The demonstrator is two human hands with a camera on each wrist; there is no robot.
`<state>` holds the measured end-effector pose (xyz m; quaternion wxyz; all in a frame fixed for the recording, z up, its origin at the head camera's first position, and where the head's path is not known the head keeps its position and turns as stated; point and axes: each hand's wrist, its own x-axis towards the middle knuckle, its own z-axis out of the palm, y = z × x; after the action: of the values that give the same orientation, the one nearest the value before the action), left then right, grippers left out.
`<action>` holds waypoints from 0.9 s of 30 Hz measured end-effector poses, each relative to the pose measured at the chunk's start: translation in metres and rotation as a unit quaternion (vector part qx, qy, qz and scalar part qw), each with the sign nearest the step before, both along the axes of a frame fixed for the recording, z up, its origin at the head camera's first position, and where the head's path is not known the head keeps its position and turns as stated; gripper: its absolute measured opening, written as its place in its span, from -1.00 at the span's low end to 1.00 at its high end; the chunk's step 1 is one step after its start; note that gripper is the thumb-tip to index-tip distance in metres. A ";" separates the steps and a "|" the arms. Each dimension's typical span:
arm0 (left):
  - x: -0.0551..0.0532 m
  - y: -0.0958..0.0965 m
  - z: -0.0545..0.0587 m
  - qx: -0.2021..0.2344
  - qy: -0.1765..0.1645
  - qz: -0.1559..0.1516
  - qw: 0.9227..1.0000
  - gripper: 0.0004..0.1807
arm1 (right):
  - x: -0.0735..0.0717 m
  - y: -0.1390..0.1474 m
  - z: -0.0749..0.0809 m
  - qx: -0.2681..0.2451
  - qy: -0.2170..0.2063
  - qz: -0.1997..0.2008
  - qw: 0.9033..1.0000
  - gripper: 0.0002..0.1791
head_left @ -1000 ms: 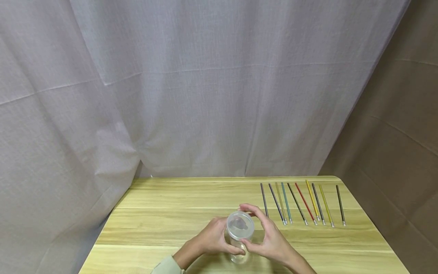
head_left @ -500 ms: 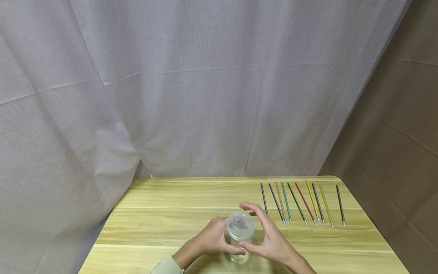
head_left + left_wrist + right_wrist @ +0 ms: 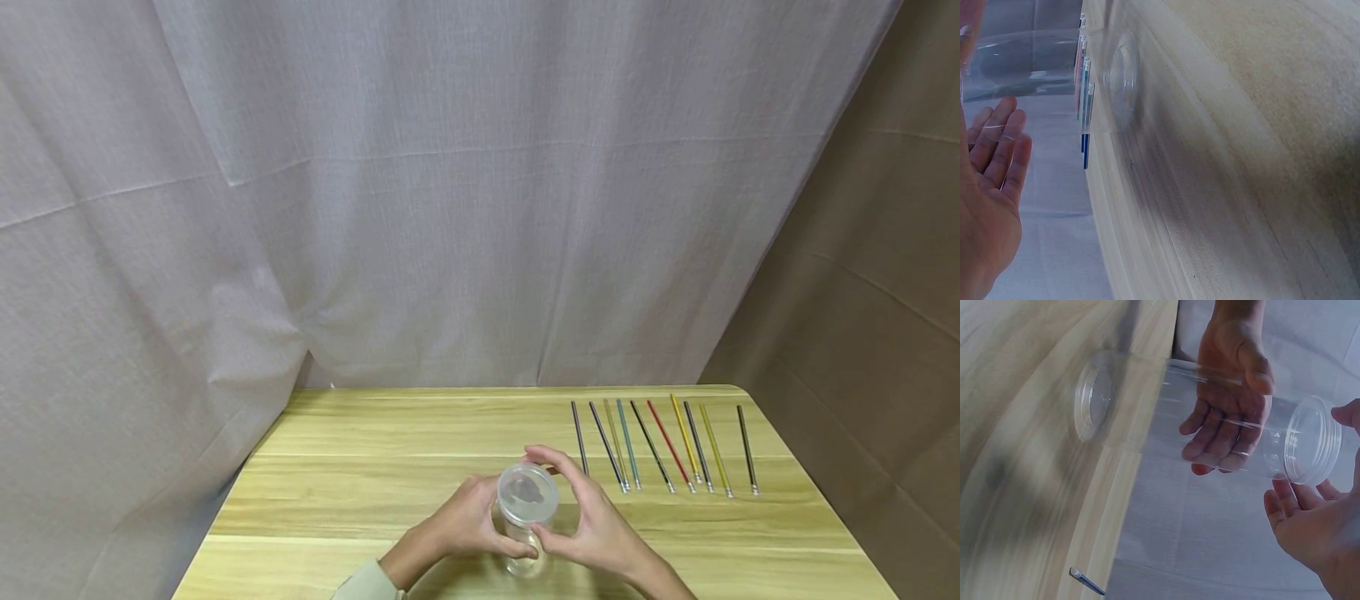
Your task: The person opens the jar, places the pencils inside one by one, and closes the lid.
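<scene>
A tall, clear plastic cylindrical jar point(image 3: 1157, 419) is held upright at the bottom centre of the head view, amid a pale wood-grain worktop point(image 3: 360, 467). The left hand point(image 3: 474, 518) curls round its body; the right hand point(image 3: 591, 523) pinches its round, translucent lid point(image 3: 527, 493) between thumb and fingers. Slim, multicoloured pencils point(image 3: 670, 444) lie lower right.

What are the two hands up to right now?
Left hand: holding the clear jar round its body.
Right hand: holding the lid by its rim.
</scene>
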<state>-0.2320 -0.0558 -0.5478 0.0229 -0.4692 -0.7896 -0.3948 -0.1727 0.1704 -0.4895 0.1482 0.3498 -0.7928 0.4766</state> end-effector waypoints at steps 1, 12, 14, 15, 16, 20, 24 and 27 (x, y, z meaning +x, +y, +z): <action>0.000 0.000 0.000 0.000 0.000 0.001 1.000 -0.10 | 0.000 0.000 0.000 -0.001 0.001 0.007 1.000 0.04; 0.001 0.000 0.000 0.000 0.003 0.006 1.000 -0.12 | 0.001 0.001 0.004 0.009 -0.003 0.033 0.999 0.09; 0.001 0.000 -0.001 -0.001 0.003 0.008 1.000 -0.12 | 0.000 0.001 0.005 0.010 -0.003 0.037 0.999 0.09; 0.001 0.000 -0.001 -0.002 0.003 0.008 1.000 -0.12 | 0.000 0.002 0.005 0.010 -0.004 0.040 0.999 0.09; 0.001 0.000 -0.001 -0.001 0.003 0.007 1.000 -0.12 | 0.000 0.002 0.005 0.011 -0.006 0.043 0.999 0.09; 0.000 0.000 -0.001 0.001 0.004 0.002 1.000 -0.11 | 0.000 0.003 0.006 0.020 -0.009 0.043 0.999 0.08; 0.000 0.000 0.000 0.000 -0.001 0.004 1.000 -0.11 | 0.000 0.003 0.005 0.027 0.002 0.019 0.999 0.05; 0.000 0.000 0.000 -0.001 -0.006 0.007 1.000 -0.14 | 0.000 0.001 0.003 0.022 0.001 -0.011 1.000 0.05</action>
<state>-0.2317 -0.0555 -0.5479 0.0203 -0.4615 -0.7934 -0.3963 -0.1732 0.1715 -0.4866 0.1463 0.3443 -0.8067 0.4575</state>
